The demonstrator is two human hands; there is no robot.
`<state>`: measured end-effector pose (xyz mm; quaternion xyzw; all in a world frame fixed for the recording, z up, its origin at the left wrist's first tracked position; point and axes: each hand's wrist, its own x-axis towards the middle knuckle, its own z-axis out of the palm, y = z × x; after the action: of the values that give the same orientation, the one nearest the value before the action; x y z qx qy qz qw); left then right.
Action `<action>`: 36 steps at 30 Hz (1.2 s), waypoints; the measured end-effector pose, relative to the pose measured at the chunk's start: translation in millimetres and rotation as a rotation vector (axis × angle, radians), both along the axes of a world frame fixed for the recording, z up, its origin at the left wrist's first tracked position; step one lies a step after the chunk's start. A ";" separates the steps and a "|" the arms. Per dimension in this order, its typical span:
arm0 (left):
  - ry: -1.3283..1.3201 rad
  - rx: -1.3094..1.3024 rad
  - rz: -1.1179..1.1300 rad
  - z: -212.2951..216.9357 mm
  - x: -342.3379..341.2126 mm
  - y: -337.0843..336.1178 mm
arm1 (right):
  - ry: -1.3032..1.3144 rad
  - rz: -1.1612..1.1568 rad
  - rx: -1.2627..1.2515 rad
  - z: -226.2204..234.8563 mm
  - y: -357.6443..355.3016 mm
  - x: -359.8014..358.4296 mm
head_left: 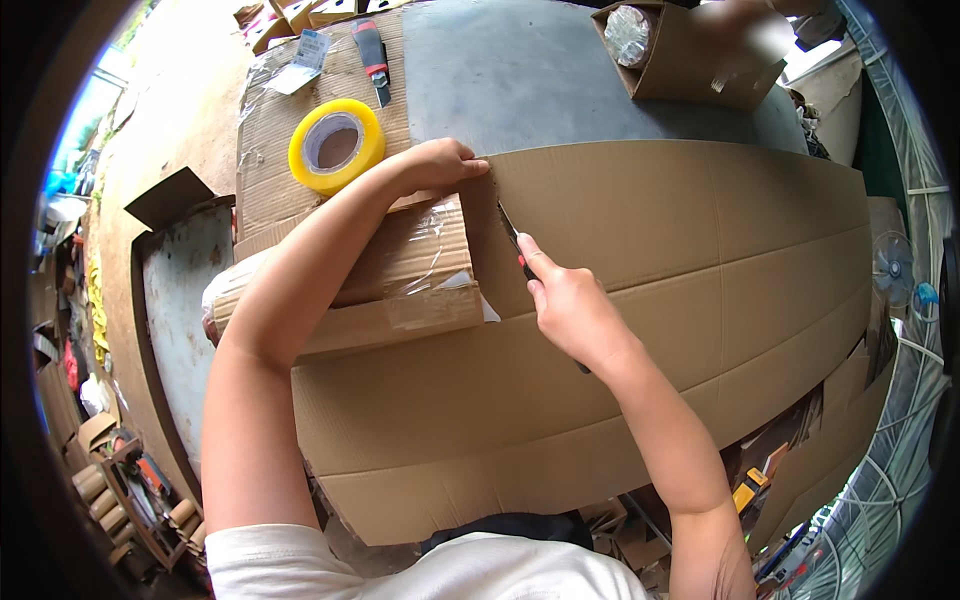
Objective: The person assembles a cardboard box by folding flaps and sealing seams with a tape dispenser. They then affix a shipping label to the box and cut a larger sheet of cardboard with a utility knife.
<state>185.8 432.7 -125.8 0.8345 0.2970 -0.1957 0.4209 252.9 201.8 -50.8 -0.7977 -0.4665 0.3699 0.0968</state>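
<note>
A large brown cardboard sheet (620, 240) with crease lines lies across the table in front of me. My right hand (575, 310) grips a utility knife (526, 268), its forefinger along the top and the blade touching the sheet near its far left part. My left hand (440, 165), fingers curled, pinches the sheet's far edge just left of the blade. Under my left forearm rests a cardboard-wrapped bundle (415, 250) with clear tape on it, lying on the sheet's left part. Some of the bundle is hidden by that arm.
Beyond my left arm are a roll of yellow-edged tape (375, 150) and a second utility knife (371, 55), both on corrugated cardboard. An open carton (690, 60) with a plastic-wrapped item stands at the far right, another person beside it. A small fan (892, 268) is at the right.
</note>
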 end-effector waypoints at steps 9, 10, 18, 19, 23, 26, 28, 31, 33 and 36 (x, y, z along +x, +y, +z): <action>-0.137 0.149 -0.055 -9.3 -4.2 -5.8 | -0.074 0.039 0.022 -10.2 -14.8 -8.1; -0.139 0.139 -0.050 -8.8 -5.3 -4.9 | -0.081 0.059 0.011 -8.4 -21.7 -10.5; -0.148 0.169 -0.048 0.9 -4.2 -8.9 | -0.126 0.080 0.052 -11.2 -9.4 -7.5; -0.168 0.164 -0.052 -0.1 -3.1 -8.4 | -0.145 0.080 0.039 -11.5 -8.3 -8.2; -0.185 0.147 -0.039 2.7 -9.0 -6.5 | -0.118 0.071 -0.027 5.2 -28.4 -19.4; -0.185 0.150 -0.047 5.1 -7.5 -8.5 | -0.115 0.060 0.071 -5.4 -32.1 -17.5; -0.200 0.161 -0.036 7.7 -6.1 -9.8 | -0.120 0.060 0.097 -14.1 -24.3 -11.4; -0.223 0.161 -0.028 1.7 -8.0 -10.5 | -0.125 0.036 -0.034 -6.4 -8.3 -14.2; -0.240 0.143 -0.018 0.7 -11.4 -6.3 | -0.121 0.073 -0.041 -4.4 -24.5 -16.8; -0.239 0.108 -0.032 8.4 -10.5 -6.2 | -0.117 0.113 -0.085 -3.9 -65.1 -28.5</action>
<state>175.2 426.5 -117.4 0.8779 0.2416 -0.0851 0.4046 224.4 136.7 -54.7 -0.7938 -0.4994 0.3467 0.0145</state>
